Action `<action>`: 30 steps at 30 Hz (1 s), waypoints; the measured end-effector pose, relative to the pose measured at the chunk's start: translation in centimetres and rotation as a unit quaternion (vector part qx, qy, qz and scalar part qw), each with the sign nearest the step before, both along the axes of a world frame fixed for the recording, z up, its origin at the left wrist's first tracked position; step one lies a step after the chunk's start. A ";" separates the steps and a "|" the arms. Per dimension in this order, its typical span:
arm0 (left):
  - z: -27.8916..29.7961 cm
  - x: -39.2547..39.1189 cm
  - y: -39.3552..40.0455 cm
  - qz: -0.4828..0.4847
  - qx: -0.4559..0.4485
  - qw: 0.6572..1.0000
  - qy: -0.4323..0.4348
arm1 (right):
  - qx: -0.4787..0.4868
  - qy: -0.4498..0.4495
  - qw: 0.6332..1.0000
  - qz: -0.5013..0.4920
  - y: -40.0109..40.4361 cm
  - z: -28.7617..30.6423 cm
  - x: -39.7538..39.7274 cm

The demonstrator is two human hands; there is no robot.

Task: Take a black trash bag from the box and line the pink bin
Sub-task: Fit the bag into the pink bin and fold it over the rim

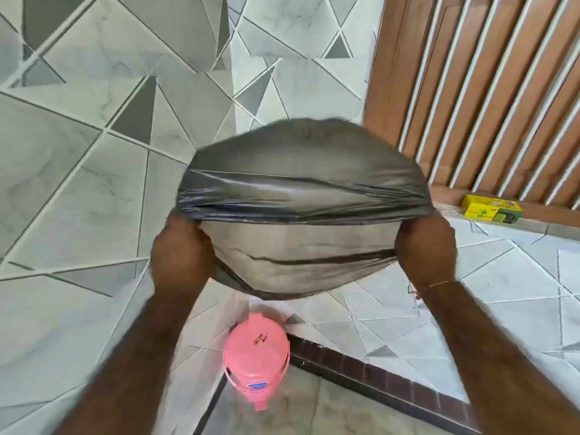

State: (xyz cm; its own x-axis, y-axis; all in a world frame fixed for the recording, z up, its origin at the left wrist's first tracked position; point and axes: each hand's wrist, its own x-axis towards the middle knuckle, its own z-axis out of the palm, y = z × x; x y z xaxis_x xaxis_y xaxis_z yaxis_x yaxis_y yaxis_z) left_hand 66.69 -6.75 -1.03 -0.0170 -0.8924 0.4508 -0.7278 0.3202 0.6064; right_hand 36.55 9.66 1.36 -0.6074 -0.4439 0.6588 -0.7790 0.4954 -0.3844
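Observation:
A black trash bag [301,196] billows in the air in front of me, puffed up and blurred. My left hand [180,255] grips its mouth at the left edge and my right hand [426,246] grips it at the right edge, stretching the opening between them. The pink bin [255,353] stands on the floor in the corner, well below the bag, with its lid on. The yellow-green bag box [491,210] lies on a tiled ledge at the right.
Grey geometric tiled walls [94,152] meet in the corner behind the bin. A wooden slatted panel [486,89] rises at the upper right. A dark tile border [376,378] runs along the floor to the right of the bin.

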 end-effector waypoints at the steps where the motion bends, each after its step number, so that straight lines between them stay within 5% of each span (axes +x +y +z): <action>1: -2.7 0.4 -1.2 0.015 0.007 0.999 -0.029 | 0.011 -0.042 0.999 0.009 0.4 -0.9 0.3; 2: -5.3 0.6 -1.4 0.000 0.088 0.991 -0.097 | 0.127 -0.104 0.986 0.033 0.9 -3.3 0.6; 4: -11.4 0.9 -3.3 -0.013 0.265 0.936 -0.233 | 0.421 -0.238 0.873 0.055 2.4 -9.8 1.3; 7: -16.5 0.8 -4.6 -0.021 0.327 0.923 -0.203 | 0.471 -0.299 0.824 0.103 2.8 -17.8 -0.8; 9: -17.3 2.8 -0.5 -0.089 0.288 0.889 -0.345 | 0.532 -0.257 0.800 0.107 3.1 -19.9 -0.2; 13: -17.6 5.1 0.9 -0.135 0.312 0.887 -0.313 | 0.508 -0.231 0.826 0.079 2.2 -16.3 3.3; 18: -17.4 5.7 0.5 -0.107 0.295 0.905 -0.288 | 0.403 -0.301 0.863 0.041 0.7 -16.7 4.8; 25: -16.4 3.9 -0.8 -0.056 0.351 0.935 -0.008 | 0.343 -0.294 0.892 -0.005 -2.1 -16.9 6.2; 30: -17.4 2.4 -2.0 0.013 0.289 0.957 0.020 | 0.366 -0.297 0.882 -0.003 -4.4 -18.1 5.1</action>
